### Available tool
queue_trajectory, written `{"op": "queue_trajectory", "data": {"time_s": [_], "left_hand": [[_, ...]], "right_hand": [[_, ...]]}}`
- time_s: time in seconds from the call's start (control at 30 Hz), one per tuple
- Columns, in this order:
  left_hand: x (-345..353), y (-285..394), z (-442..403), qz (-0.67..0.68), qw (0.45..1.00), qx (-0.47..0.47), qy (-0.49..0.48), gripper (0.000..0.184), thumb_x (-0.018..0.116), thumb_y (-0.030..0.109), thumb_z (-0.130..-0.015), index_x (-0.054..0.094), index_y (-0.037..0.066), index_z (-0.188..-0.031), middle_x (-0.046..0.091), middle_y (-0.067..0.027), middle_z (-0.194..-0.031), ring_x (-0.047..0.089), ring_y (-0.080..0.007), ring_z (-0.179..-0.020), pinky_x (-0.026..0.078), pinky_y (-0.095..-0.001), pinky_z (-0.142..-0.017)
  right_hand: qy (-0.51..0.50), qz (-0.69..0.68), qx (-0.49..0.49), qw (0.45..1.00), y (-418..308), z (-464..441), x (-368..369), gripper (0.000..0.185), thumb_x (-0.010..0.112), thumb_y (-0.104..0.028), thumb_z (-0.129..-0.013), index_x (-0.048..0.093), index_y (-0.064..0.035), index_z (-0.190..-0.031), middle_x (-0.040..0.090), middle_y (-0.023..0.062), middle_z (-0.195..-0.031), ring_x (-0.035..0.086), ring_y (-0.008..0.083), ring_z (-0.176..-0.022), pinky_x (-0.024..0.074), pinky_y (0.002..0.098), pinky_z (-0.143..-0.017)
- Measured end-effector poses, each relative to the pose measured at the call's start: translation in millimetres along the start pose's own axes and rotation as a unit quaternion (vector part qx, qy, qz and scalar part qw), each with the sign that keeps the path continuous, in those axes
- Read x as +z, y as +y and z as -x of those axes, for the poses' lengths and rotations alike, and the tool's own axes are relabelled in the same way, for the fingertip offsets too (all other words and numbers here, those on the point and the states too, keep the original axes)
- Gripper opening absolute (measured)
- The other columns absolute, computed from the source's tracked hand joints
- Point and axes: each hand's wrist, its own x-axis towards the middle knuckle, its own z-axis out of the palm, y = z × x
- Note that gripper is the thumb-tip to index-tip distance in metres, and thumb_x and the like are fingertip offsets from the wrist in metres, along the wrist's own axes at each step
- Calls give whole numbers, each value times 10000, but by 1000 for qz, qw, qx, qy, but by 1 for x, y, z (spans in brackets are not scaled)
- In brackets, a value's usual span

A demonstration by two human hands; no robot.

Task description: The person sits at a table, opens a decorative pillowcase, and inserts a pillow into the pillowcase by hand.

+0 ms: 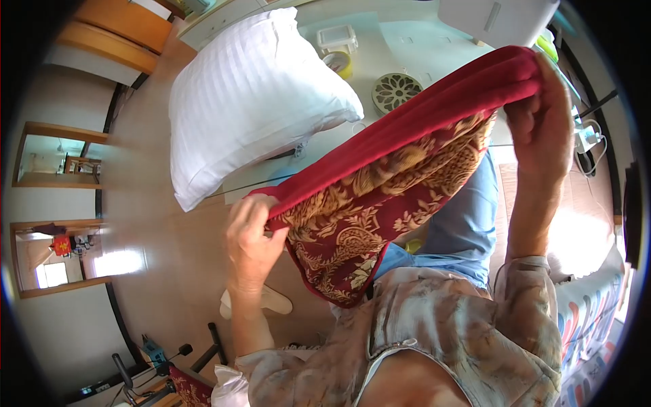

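Observation:
A red cloth with a gold leaf pattern is stretched between my two hands, its plain red edge uppermost and its patterned part hanging in front of my lap. My left hand pinches the lower left corner. At the upper right, my right hand grips the other end, with fingers curled around the folded red edge. Whether the cloth is a single layer or a cover with an opening, I cannot tell. Just beyond it, a plump white striped pillow rests on the table and overhangs its left side.
The glass-topped table bears a round openwork trivet, a yellow tape roll and a clear plastic box. A white appliance stands at the back right. A power strip with cables lies at right. A chair is at lower left.

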Motion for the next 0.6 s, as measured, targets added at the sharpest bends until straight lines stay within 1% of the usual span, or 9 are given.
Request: {"op": "queue_trajectory", "data": {"time_s": [0.07, 0.2, 0.27, 0.33, 0.4, 0.47, 0.53, 0.57, 0.6], "left_hand": [[-16, -3, -3, -14, 999, -10, 30, 341, 776, -19, -601, 597, 14, -890, 648, -123, -966, 619, -318, -804, 509, -371, -709], [-74, -8, -10, -147, 986, 66, 38, 319, 805, 26, -629, 558, 41, -830, 664, -101, -997, 624, -253, -843, 510, -365, -715], [-97, -14, 2, 171, 973, -151, 38, 314, 809, 44, -706, 516, 31, -818, 681, -123, -967, 622, -161, -789, 501, -312, -719], [-104, -7, 3, 223, 970, -100, 18, 242, 759, 45, -781, 548, 8, -892, 684, -118, -928, 622, -120, -789, 502, -276, -755], [-102, -4, -3, 475, 849, -145, 181, 220, 697, 28, -815, 586, -12, -1000, 683, -114, -956, 642, -143, -828, 515, -291, -791], [-104, -8, -12, 476, 842, -156, 200, 264, 668, 41, -852, 600, -24, -1098, 678, -101, -998, 652, -158, -864, 526, -302, -823], [-107, -14, -25, 543, 781, -202, 231, 274, 673, 79, -882, 595, -32, -1120, 670, -114, -1043, 652, -167, -888, 530, -310, -840], [-114, -25, -25, 533, 793, -217, 202, 383, 641, 136, -929, 537, -50, -1247, 633, -145, -1189, 631, -212, -1049, 511, -355, -920], [-122, -32, -31, 531, 794, -211, 206, 383, 641, 136, -929, 537, -50, -1247, 633, -145, -1189, 631, -212, -1049, 511, -355, -920]], "right_hand": [[-106, -35, 11, 994, 3, -20, -25, 339, 372, -259, -1042, 553, -70, -826, 370, -32, -500, 292, 68, -388, 257, 223, -389], [-2, -66, 19, 998, -45, -25, 13, 361, 485, -199, -1004, 468, -143, -648, 354, -27, -503, 277, 64, -396, 239, 213, -369], [-173, -122, -8, 977, -57, -52, -18, 250, 489, -199, -1003, 514, -84, -782, 453, -12, -665, 359, 69, -511, 274, 193, -396], [-271, -159, -12, 949, -55, -75, -36, 194, 488, -177, -1001, 522, -61, -849, 485, -4, -745, 390, 59, -557, 276, 195, -411], [77, -99, -37, 991, -56, -88, -31, 149, 486, -156, -997, 536, -52, -901, 484, 5, -766, 406, 61, -587, 283, 194, -426], [-123, -82, 6, 989, -49, -85, -27, 222, 437, -157, -1015, 530, -92, -825, 422, -50, -660, 374, 26, -566, 282, 173, -441], [-237, -132, 36, 962, -42, -87, -9, 234, 436, -187, -1019, 531, -109, -820, 412, -65, -665, 355, 22, -554, 293, 177, -456], [-276, -125, 2, 953, -32, -98, -12, 206, 477, -222, -1012, 572, -108, -867, 488, -67, -700, 420, 21, -571, 320, 178, -456], [-279, -129, -4, 952, -30, -116, -14, 206, 477, -222, -1012, 572, -108, -867, 488, -67, -700, 420, 21, -571, 320, 178, -456]]}}
